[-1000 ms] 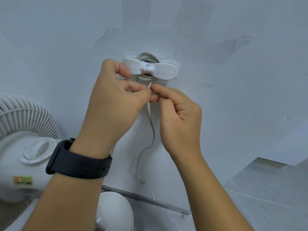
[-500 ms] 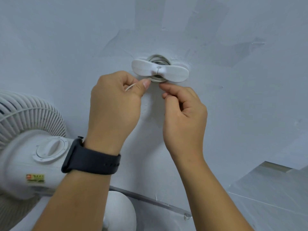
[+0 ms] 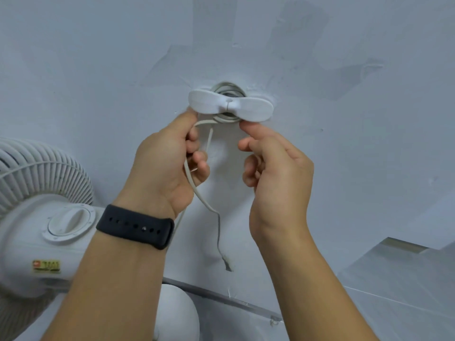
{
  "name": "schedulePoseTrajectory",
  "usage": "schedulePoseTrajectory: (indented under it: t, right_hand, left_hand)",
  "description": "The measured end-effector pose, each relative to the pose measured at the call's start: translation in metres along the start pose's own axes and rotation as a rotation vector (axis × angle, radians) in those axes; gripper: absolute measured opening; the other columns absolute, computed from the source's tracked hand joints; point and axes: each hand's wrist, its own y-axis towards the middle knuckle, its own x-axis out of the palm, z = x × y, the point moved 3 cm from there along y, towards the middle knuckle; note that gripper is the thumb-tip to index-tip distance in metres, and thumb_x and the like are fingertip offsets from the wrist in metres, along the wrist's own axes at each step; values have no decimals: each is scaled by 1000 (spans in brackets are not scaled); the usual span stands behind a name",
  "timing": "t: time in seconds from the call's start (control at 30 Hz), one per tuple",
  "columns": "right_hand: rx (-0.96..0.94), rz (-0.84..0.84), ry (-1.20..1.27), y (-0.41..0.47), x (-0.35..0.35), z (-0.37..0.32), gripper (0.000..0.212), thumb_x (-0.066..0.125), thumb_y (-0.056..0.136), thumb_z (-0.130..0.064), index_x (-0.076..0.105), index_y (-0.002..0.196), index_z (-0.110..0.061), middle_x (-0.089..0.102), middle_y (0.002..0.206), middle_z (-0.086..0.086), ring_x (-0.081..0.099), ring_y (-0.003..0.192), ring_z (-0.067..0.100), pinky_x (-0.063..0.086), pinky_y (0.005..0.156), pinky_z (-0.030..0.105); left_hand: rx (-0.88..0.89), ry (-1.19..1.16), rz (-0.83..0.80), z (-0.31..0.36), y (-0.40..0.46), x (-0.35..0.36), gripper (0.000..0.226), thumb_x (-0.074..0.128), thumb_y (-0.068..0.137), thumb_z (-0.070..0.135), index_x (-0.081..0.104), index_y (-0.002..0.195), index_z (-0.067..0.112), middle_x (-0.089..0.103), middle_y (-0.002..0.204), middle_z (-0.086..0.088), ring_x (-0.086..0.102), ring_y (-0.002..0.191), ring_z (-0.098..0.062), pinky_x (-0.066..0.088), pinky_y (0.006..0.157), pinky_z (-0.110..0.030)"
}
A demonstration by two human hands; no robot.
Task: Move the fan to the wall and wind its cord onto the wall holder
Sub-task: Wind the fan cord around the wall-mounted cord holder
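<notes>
A white bow-shaped cord holder is fixed to the pale wall, with several turns of grey-white cord wound behind it. My left hand, with a black watch band on the wrist, grips the cord just below the holder's left wing. The cord's loose end hangs down to a frayed tip. My right hand has curled fingers and its fingertip touches the holder's right underside; it holds nothing that I can see. The white fan stands at the left against the wall.
The fan's round base shows at the bottom between my forearms. A metal strip runs along the foot of the wall. Grey floor tiles lie at the lower right.
My left hand has opened its fist a little and the cord's tail now hangs free below it. My right hand has moved right, under the holder's right wing.
</notes>
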Motion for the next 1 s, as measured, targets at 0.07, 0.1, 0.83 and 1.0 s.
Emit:
schedulePoseTrajectory:
  t: [0.07, 0.1, 0.83, 1.0]
  right_hand:
    - [26, -33, 71, -1, 2, 0, 23, 65, 79, -4, 84, 86, -14, 52, 69, 10, 38, 51, 13, 33, 47, 22]
    - [39, -48, 103, -2, 3, 1, 23, 65, 75, -8, 84, 83, -15, 53, 69, 11, 38, 50, 12, 32, 46, 22]
    - [70, -150, 124, -6, 3, 5, 26, 63, 83, -7, 79, 102, -1, 59, 77, 10, 38, 53, 13, 30, 47, 22]
    - [24, -172, 68, -8, 3, 4, 46, 60, 75, -17, 77, 116, -6, 53, 82, 8, 36, 55, 13, 32, 48, 20]
  left_hand:
    - [-75, -47, -61, 1, 0, 2, 45, 64, 98, 47, 48, 62, 25, 35, 53, 11, 38, 40, -3, 36, 38, -14]
    - [-98, -67, -86, 3, -1, 2, 45, 60, 100, 48, 48, 63, 25, 36, 53, 12, 42, 41, -3, 37, 40, -14]
    - [365, 123, 74, 27, 0, -4, 20, 67, 98, 19, 61, 79, 15, 53, 63, 6, 46, 48, -6, 38, 43, -17]
    - [454, 166, 139, 26, -4, 8, 33, 69, 97, 39, 53, 78, 18, 39, 64, 5, 31, 48, -10, 26, 40, -22]
